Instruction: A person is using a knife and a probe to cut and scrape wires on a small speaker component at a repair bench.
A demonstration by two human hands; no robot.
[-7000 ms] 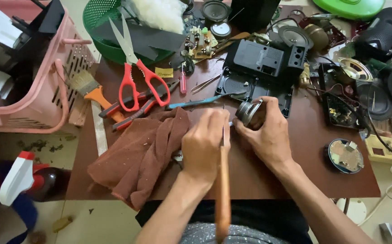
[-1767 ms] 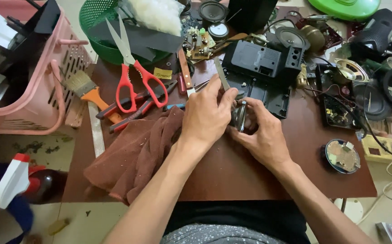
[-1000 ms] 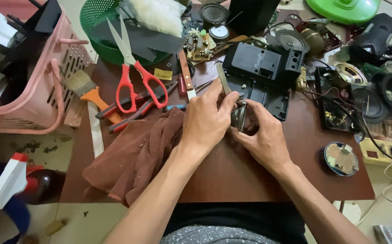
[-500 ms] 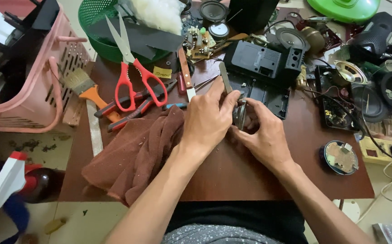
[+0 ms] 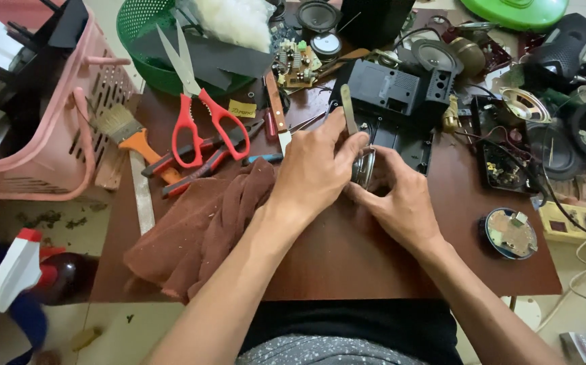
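Since 7 seconds ago both hands have shifted up the table; the left hand (image 5: 316, 169) now pinches a thin metal tool (image 5: 349, 118) upright; the right hand (image 5: 397, 203) grips a small round speaker (image 5: 364, 167) on edge between them, beside the brown cloth (image 5: 198, 226); prying looks underway.

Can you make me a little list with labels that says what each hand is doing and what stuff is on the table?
left hand: grips a thin flat metal tool, blade pointing up
right hand: holds a small round speaker on edge
table: brown, cluttered
cloth: brown, crumpled, beside the left wrist
scissors: red handles, blades open
brush: orange handle
black casing: just behind the hands
baskets: pink basket far left, green basket at the back
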